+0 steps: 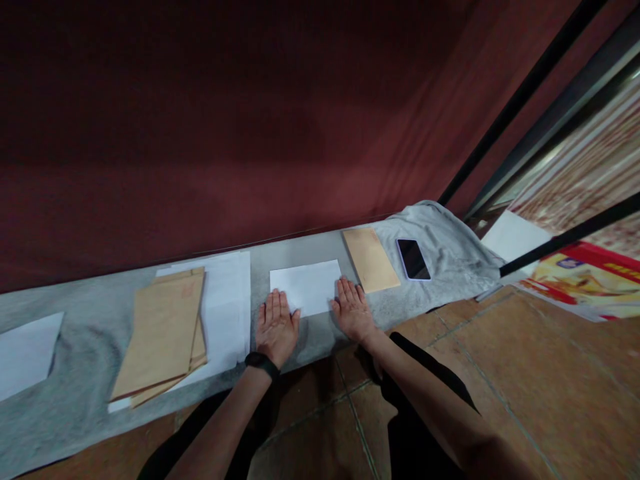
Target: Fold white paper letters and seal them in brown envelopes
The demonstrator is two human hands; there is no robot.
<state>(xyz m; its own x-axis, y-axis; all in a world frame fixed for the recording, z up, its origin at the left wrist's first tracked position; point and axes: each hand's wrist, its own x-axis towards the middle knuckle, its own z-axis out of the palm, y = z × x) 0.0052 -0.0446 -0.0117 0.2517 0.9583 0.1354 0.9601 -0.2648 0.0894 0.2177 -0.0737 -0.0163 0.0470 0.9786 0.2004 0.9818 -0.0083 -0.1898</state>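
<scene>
A white sheet of paper [306, 283] lies flat on the grey cloth in front of me. My left hand [278, 327], with a black band on its wrist, rests palm down at the sheet's left lower corner, fingers stretched out. At the right edge of the sheet my right hand [353, 310] also lies flat, its fingers extended and close to a brown envelope [373, 260]. Neither hand grasps anything. To the left, several brown envelopes [160, 327] are stacked askew on top of white paper sheets [227, 307].
A phone [413, 259] in a purple case lies right of the single envelope. Another white sheet [27, 353] is at the far left. The grey cloth [85, 373] covers a long, narrow surface along a dark red wall [250, 133]. Black bars [525, 87] and a colourful box [590, 277] stand at right.
</scene>
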